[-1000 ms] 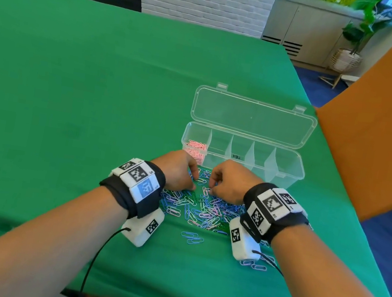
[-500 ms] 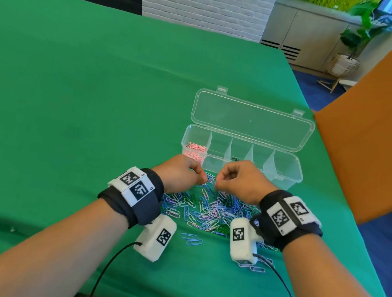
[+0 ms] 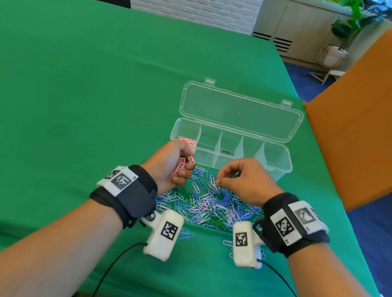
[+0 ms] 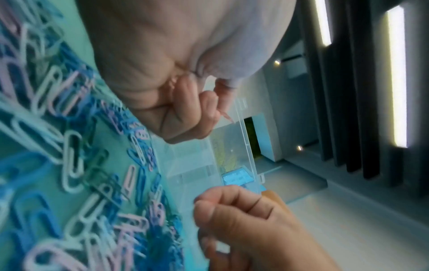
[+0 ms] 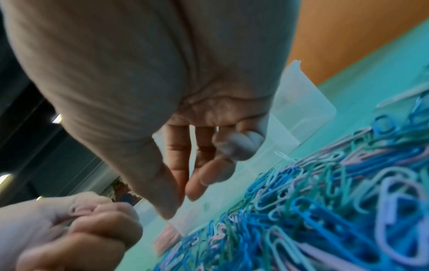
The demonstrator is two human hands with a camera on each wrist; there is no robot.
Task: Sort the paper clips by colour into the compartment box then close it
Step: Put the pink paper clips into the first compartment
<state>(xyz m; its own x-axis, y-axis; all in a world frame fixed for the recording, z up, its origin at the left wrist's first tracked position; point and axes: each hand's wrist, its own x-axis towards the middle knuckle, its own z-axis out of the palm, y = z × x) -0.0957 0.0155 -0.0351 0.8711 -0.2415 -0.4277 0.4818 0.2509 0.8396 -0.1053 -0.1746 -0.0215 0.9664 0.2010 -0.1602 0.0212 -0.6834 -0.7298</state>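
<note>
Head view: compartment box [image 3: 277,161] label unreadable; left hand [image 3: 174,164] grips pink clips [image 3: 182,165].

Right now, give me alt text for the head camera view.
The left hand holds a bunch of pink clips beside an open clear box; the right hand pinches at a mixed clip pile on a green table.
</note>
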